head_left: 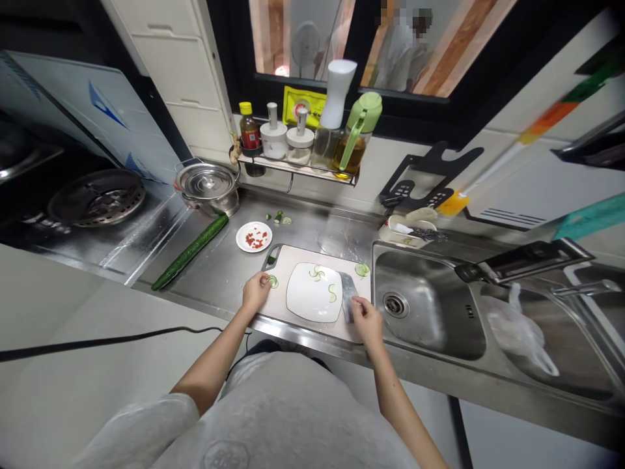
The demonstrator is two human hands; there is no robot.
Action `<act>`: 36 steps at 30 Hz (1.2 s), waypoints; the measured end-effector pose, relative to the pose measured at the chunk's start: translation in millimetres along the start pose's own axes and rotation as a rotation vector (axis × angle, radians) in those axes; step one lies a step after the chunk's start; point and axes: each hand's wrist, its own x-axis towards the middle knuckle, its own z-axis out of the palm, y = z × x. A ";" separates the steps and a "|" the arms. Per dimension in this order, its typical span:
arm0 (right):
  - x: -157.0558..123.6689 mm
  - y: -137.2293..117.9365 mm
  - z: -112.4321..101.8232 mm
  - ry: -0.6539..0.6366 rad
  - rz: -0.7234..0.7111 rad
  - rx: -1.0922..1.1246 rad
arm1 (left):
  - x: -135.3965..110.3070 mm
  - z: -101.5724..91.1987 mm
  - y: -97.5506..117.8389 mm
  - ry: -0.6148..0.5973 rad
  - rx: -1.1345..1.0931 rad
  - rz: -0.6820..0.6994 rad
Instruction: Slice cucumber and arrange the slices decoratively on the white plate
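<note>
A white square plate [312, 303] rests on the pale cutting board [288, 256], with a few thin cucumber slices [332, 293] arranged on it. My left hand [256, 293] is closed in a pinch at the board's left side, its fingertips at a cucumber slice [273, 282]. At the plate's right edge lies a flat metal knife blade [348, 296], partly hidden. Over its near right side my right hand [367, 319] has thumb and fingers pinched together; whatever is between them I cannot make out. More cucumber slices [362, 270] lie at the board's far right corner.
A whole cucumber [190, 253], a small white plate [243, 238] with red bits, and a lidded steel pot [208, 189] stand to the left. A steel sink [430, 312] adjoins the board's right side. Behind, a rack [303, 170] carries bottles and jars.
</note>
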 end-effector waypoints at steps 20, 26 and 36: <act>9.8 -114.1 41.2 -0.293 -0.097 0.547 | -41.2 -1.6 100.8 -0.486 -0.815 -0.124; 5.3 -114.0 34.7 -0.382 0.039 0.699 | -46.2 1.5 108.4 -0.472 -0.827 -0.091; 4.0 -111.2 34.3 -0.312 0.007 0.667 | -52.0 4.2 113.2 -0.471 -0.838 -0.129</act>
